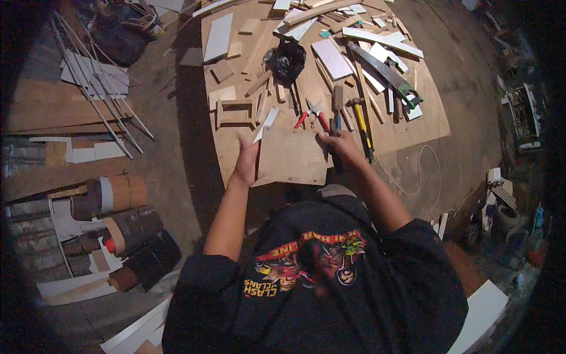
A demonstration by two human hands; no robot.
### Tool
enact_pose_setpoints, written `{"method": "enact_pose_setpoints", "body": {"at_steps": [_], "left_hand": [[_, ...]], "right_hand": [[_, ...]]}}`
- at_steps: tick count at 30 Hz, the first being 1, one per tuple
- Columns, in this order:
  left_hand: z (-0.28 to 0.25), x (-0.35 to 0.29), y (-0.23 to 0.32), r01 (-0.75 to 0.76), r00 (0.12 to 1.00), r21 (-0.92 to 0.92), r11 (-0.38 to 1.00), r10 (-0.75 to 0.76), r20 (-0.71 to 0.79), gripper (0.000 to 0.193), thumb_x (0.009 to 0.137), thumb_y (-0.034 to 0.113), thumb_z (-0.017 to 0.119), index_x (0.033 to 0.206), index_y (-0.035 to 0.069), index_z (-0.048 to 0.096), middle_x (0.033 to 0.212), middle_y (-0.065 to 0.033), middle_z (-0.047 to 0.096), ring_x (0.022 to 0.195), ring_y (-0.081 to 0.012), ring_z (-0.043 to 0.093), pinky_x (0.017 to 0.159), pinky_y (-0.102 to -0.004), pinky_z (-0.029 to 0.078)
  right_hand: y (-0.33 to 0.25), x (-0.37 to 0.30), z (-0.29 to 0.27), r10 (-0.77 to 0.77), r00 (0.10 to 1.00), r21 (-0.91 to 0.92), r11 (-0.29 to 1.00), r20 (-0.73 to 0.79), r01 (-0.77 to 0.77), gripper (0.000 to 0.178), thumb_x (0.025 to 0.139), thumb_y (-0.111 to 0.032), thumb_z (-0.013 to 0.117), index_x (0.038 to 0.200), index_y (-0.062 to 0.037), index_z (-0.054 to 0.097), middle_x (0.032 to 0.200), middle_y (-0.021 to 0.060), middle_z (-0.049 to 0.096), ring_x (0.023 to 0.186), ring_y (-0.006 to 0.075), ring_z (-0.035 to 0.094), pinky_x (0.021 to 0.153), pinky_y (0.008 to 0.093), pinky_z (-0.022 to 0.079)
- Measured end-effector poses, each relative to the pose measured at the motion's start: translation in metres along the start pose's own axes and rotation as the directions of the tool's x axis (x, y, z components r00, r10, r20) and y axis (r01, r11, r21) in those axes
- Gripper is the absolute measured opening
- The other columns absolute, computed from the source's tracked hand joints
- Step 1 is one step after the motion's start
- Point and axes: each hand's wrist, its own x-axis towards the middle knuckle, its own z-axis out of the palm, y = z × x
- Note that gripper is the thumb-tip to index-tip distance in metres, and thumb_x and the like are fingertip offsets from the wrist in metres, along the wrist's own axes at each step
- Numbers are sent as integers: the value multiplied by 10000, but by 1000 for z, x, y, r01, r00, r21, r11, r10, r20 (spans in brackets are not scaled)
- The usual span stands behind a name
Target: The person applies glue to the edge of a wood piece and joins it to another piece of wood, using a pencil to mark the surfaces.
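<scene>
A thin rectangular plywood board (pixel 292 159) lies level between my hands at the table's near edge. My left hand (pixel 247 159) grips its left side, the fingers mostly hidden. At the far right corner, my right hand (pixel 342 146) holds the board with the thumb on top. A narrow white strip (pixel 268 123) slants beside my left hand. Beyond the board lie red-handled pruning shears (pixel 312 115), jaws pointing away. A chisel (pixel 338 103) lies just past my right hand, and a yellow-and-black hammer (pixel 362 127) to its right. A small open wooden frame (pixel 236 112) stands at the left.
The plywood worktable (pixel 413 133) carries many wood offcuts, a crumpled black plastic bag (pixel 287 62) and a green-handled handsaw (pixel 386 74). Long thin rods (pixel 97 88), panels and rolled material (pixel 132 227) lie on the left. A pale cord (pixel 421 171) loops across the floor at right.
</scene>
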Motion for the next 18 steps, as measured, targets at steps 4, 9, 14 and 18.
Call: {"method": "enact_pose_setpoints", "body": {"at_steps": [4, 9, 14, 18], "left_hand": [[8, 0, -1, -106, 964, 754, 648, 254, -83, 586, 919, 257, 762, 1390, -8, 536, 1210, -66, 682, 1050, -165, 640, 938, -314, 498], [7, 7, -10, -117, 950, 783, 610, 299, -91, 478, 895, 209, 783, 1279, -22, 617, 1151, -90, 704, 1005, -170, 664, 916, -318, 517], [29, 17, -24, -181, 905, 793, 582, 415, -99, 451, 876, 198, 796, 1229, -30, 632, 1137, -117, 710, 1012, -183, 673, 924, -342, 528], [32, 39, -40, -196, 882, 835, 513, 464, -78, 468, 858, 200, 811, 1218, -41, 635, 1105, -124, 719, 983, -190, 684, 912, -353, 538]], "right_hand": [[9, -12, -1, -87, 996, 69, 994, -11, 88, 302, 858, -288, 782, 963, -21, 688, 729, 6, 617, 605, 104, 505, 553, 302, 370], [1, -52, -42, 116, 991, 206, 970, 70, -128, 308, 877, -331, 765, 995, -70, 651, 734, -16, 584, 559, 129, 503, 530, 294, 400], [0, -75, -85, 122, 969, 250, 952, 216, -176, 230, 963, -245, 685, 1103, -75, 620, 897, 70, 704, 518, 121, 576, 451, 226, 424], [8, -56, -123, 121, 929, -112, 990, 351, -87, 257, 962, -237, 700, 1083, -27, 616, 899, 51, 712, 546, 93, 577, 456, 229, 424]]}}
